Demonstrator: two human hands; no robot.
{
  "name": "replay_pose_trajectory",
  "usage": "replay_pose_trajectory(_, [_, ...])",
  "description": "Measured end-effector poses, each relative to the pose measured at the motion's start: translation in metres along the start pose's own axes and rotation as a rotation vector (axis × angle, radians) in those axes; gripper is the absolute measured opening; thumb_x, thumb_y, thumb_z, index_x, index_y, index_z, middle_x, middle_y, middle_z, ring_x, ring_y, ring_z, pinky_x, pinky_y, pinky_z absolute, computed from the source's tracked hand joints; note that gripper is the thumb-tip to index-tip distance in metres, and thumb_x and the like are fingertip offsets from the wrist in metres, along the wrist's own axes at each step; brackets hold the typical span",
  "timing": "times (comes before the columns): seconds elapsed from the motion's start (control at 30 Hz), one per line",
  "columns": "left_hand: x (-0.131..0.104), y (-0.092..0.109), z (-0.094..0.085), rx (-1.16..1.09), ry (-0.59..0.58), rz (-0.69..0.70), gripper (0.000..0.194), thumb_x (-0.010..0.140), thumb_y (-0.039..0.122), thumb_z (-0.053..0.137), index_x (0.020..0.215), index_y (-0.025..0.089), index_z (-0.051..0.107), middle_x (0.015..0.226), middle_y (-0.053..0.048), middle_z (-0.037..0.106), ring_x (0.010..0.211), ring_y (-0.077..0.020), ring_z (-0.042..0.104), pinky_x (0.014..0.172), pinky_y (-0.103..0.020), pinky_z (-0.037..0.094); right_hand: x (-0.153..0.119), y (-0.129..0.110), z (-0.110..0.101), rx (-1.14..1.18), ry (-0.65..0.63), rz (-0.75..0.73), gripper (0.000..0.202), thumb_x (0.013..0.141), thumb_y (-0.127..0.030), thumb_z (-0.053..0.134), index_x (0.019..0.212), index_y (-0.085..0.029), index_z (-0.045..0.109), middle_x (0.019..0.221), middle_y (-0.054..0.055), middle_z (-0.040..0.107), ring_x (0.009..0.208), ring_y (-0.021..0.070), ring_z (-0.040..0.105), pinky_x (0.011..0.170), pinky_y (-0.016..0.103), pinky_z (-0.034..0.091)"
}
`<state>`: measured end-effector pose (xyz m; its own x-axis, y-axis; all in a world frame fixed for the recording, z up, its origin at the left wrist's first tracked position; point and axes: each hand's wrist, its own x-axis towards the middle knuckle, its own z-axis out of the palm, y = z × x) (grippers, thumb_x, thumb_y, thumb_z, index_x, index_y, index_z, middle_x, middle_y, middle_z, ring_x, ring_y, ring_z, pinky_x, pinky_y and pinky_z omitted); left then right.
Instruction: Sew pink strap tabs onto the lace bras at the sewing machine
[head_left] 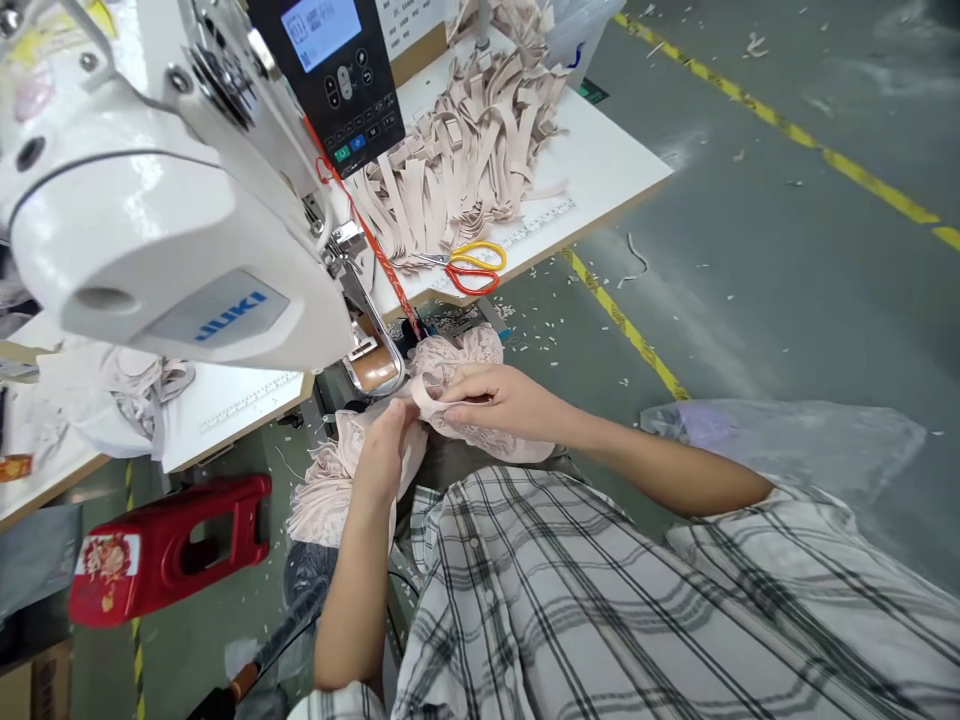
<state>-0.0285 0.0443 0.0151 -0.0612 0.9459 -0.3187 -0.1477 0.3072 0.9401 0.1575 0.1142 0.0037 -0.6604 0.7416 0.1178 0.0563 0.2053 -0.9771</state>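
Between my two hands is a pale pink fabric strap, bent into a loop near the sewing machine's needle area. My left hand is closed on the strap's left side, its fingertips partly hidden. On the other side my right hand pinches the strap between thumb and fingers. Pink lace garments hang in a bunch under and left of my left hand, and more lace fabric lies behind and below my right hand. Just beyond the hands stands the white sewing machine, its metal arm end close to the strap.
A pile of pink straps covers part of the white table. Scissors with yellow and red handles lie at its edge. A black control panel is above. A red plastic stool stands lower left; a plastic bag lies right.
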Motion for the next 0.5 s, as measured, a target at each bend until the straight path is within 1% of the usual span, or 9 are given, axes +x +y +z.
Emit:
replay_pose_trajectory(0.03, [-0.001,0.005,0.007,-0.074,-0.034,-0.022,0.051,0.089,0.061,0.055,0.1,0.015,0.074,0.107,-0.014,0.073,0.109,-0.0284,0.065,0.098,-0.042,0.048,-0.005,-0.002,0.001,-0.048,-0.013,-0.027,0.017,0.089,-0.032,0.065,0.097,-0.024,0.077,0.086,0.001,0.069,0.083,0.0155,0.063,0.077,0.03,0.047])
replay_pose_trajectory(0.1, [-0.006,0.016,0.019,-0.2,-0.008,0.021,0.039,0.086,0.054,0.062,0.095,0.018,0.072,0.101,-0.01,0.073,0.107,-0.0258,0.065,0.098,-0.041,0.049,-0.016,-0.004,0.002,-0.187,-0.009,-0.077,0.016,0.091,-0.031,0.061,0.096,-0.023,0.075,0.087,0.002,0.07,0.083,0.0158,0.062,0.076,0.03,0.046])
replay_pose_trajectory(0.17, [-0.018,0.026,0.029,-0.296,0.065,0.131,0.029,0.085,0.05,0.066,0.08,0.021,0.066,0.076,-0.002,0.067,0.087,-0.0193,0.067,0.093,-0.039,0.052,-0.027,-0.003,0.002,-0.367,0.07,-0.12,0.016,0.093,-0.029,0.057,0.092,-0.022,0.071,0.086,0.002,0.069,0.08,0.0158,0.06,0.072,0.029,0.043])
replay_pose_trajectory(0.23, [-0.037,0.032,0.034,-0.336,0.111,0.255,0.04,0.087,0.05,0.064,0.063,0.021,0.053,0.051,0.005,0.044,0.058,-0.0124,0.055,0.081,-0.035,0.054,-0.036,0.002,0.0,-0.523,0.201,-0.183,0.016,0.092,-0.024,0.053,0.084,-0.021,0.066,0.082,0.003,0.066,0.075,0.0157,0.056,0.065,0.028,0.038])
replay_pose_trajectory(0.27, [-0.047,0.033,0.036,-0.328,0.113,0.317,0.048,0.09,0.05,0.06,0.056,0.02,0.046,0.046,0.007,0.033,0.049,-0.0103,0.046,0.074,-0.033,0.053,-0.04,0.004,0.0,-0.571,0.263,-0.233,0.017,0.091,-0.022,0.051,0.08,-0.021,0.063,0.078,0.003,0.064,0.072,0.0156,0.054,0.063,0.028,0.036])
replay_pose_trajectory(0.3, [-0.058,0.033,0.038,-0.304,0.1,0.38,0.054,0.092,0.05,0.057,0.052,0.019,0.039,0.043,0.007,0.026,0.044,-0.0092,0.039,0.069,-0.031,0.052,-0.045,0.006,0.0,-0.596,0.313,-0.292,0.019,0.09,-0.02,0.05,0.075,-0.022,0.061,0.074,0.003,0.062,0.068,0.0154,0.053,0.06,0.028,0.035])
replay_pose_trajectory(0.33, [-0.069,0.031,0.039,-0.273,0.082,0.445,0.059,0.094,0.049,0.053,0.049,0.018,0.033,0.041,0.006,0.023,0.042,-0.0087,0.036,0.065,-0.029,0.05,-0.049,0.008,0.0,-0.601,0.351,-0.355,0.022,0.09,-0.019,0.049,0.071,-0.023,0.058,0.07,0.002,0.061,0.065,0.0152,0.052,0.059,0.029,0.033])
replay_pose_trajectory(0.4, [-0.089,0.023,0.04,-0.197,0.052,0.554,0.062,0.095,0.047,0.05,0.045,0.017,0.028,0.039,0.004,0.024,0.04,-0.0088,0.037,0.062,-0.03,0.047,-0.056,0.008,0.002,-0.575,0.4,-0.453,0.025,0.09,-0.022,0.049,0.066,-0.024,0.055,0.065,0.001,0.059,0.06,0.0149,0.05,0.057,0.03,0.033])
replay_pose_trajectory(0.5, [-0.113,0.007,0.044,-0.057,0.054,0.626,0.062,0.094,0.049,0.05,0.043,0.018,0.033,0.037,0.003,0.029,0.039,-0.0105,0.039,0.064,-0.035,0.048,-0.068,0.0,0.007,-0.533,0.407,-0.478,0.03,0.092,-0.03,0.048,0.062,-0.026,0.054,0.062,0.001,0.058,0.057,0.0151,0.048,0.056,0.03,0.034])
